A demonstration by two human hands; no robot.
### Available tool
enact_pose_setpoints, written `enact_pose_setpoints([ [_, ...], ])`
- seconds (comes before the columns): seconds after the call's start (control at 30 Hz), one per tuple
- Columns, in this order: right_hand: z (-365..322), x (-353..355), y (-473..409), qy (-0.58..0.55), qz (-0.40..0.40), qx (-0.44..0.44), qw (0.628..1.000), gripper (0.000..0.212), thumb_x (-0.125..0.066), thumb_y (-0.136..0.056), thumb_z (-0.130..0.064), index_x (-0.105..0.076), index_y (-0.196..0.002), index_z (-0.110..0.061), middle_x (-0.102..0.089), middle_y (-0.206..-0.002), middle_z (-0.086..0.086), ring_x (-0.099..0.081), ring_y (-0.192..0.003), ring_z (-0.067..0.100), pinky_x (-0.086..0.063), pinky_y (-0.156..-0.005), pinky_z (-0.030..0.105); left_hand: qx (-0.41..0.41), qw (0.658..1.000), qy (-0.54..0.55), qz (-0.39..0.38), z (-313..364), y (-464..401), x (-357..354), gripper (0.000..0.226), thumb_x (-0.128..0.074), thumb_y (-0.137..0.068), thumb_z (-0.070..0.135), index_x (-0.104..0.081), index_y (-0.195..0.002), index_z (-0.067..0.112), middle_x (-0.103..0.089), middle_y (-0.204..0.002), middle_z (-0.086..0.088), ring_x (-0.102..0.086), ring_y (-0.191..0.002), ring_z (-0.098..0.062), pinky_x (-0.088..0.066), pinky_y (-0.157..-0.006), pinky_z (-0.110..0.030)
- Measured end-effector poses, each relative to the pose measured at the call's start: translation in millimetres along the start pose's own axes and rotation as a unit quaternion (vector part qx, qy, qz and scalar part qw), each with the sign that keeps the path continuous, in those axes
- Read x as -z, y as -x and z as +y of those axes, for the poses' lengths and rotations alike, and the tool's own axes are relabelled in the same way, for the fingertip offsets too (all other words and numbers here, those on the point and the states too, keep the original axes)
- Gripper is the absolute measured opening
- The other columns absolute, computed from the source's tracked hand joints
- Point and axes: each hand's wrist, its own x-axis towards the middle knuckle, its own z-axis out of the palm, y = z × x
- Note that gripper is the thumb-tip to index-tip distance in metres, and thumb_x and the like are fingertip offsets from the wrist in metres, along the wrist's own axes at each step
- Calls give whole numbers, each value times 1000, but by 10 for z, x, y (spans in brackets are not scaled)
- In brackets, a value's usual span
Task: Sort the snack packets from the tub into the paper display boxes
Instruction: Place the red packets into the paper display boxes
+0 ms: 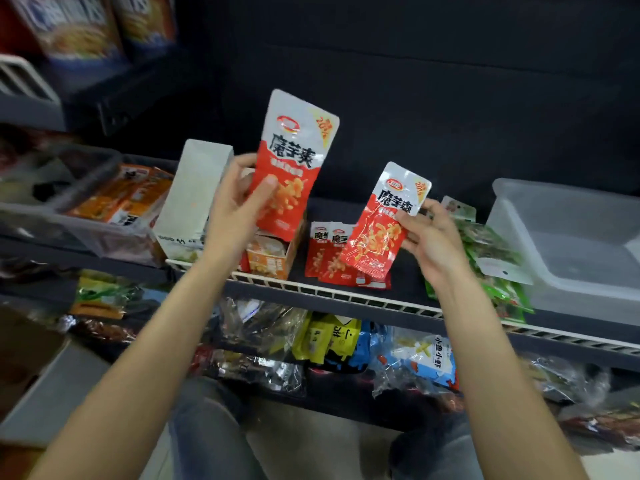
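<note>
left hand (239,199) pinches packet A (294,161) upright above the box (268,256), label outward, likely to match it | right hand (429,233) pinches packet B (381,226) at its 10 o'clock, tilted over shelved packets (323,251) | tub (575,251) at 3 o'clock of right hand, well apart

Blurred bags (86,26), cropped top-left

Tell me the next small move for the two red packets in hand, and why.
Probably lower the left hand and slip its red packet into the open paper display box right beneath it. The right hand holds a matching red packet that could follow, though loose ones stand on the shelf beside the box.
</note>
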Motion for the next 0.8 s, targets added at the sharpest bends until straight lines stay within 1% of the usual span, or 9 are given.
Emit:
enact_pose_setpoints([
  [0.13,-39,-420,-15,-4,-40,5,999,25,-59,-91,-5,-48,-113,-12,-69,-101,5,-67,-86,13,-55,-69,24,-33,997,-23,72,13,-216,544,14,-53,-96,18,-49,-107,27,-67,-99,10,-64,-89,1,-49,-74,-16],
  [0.23,-55,-714,-46,6,-46,20,999,28,-60,-91,-7,-47,-115,-12,-69,-103,3,-68,-85,10,-53,-62,19,-12,996,-34,76,-164,-367,779,16,-55,-94,10,-47,-101,23,-66,-102,8,-65,-90,-1,-51,-72,-19],
  [0.3,-52,-856,-68,35,-49,39,997,28,-60,-91,-9,-46,-115,-12,-69,-99,0,-68,-81,7,-52,-62,21,-11,997,-43,63,-281,-472,863,23,-55,-93,4,-44,-101,22,-65,-105,4,-65,-92,-3,-53,-72,-21],
  [0.37,-44,-942,-72,67,-51,50,995,28,-60,-92,-11,-45,-115,-12,-69,-99,-1,-68,-82,6,-52,-64,22,-19,998,-49,45,-377,-574,907,32,-55,-92,-2,-41,-111,20,-62,-110,0,-64,-98,-6,-53,-78,-22],
  [0.5,-30,-959,-65,77,-33,59,995,29,-60,-92,-12,-45,-117,-12,-69,-103,1,-68,-89,10,-54,-70,25,-21,990,-141,11,-539,-659,914,36,-56,-92,2,-43,-125,12,-58,-113,4,-58,-97,4,-47,-79,-9],
  [0.57,-15,-948,-65,85,-19,63,994,29,-60,-92,-12,-45,-117,-12,-69,-102,0,-68,-88,10,-55,-72,26,-28,982,-185,-6,-645,-648,916,30,-55,-94,7,-48,-123,8,-58,-110,4,-57,-94,7,-45,-75,-5],
  [0.63,12,-953,-73,97,-10,66,993,29,-60,-92,-13,-45,-116,-12,-69,-104,1,-68,-89,10,-55,-74,28,-10,981,-190,-23,-720,-624,923,23,-53,-96,16,-53,-119,11,-61,-104,13,-59,-91,11,-47,-74,-6],
  [0.73,37,-999,-82,106,-10,72,992,29,-60,-92,-13,-45,-115,-13,-68,-109,3,-68,-93,13,-56,-78,31,-2,980,-186,-65,-781,-638,955,19,-55,-95,22,-59,-113,18,-65,-102,19,-61,-97,5,-51,-85,-17],
  [0.8,28,-1038,-87,109,-14,80,991,28,-60,-92,-14,-44,-115,-14,-68,-110,3,-68,-94,13,-56,-79,31,-40,972,-208,-96,-768,-664,958,12,-59,-92,22,-62,-103,23,-66,-97,28,-58,-101,8,-48,-91,-19],
])
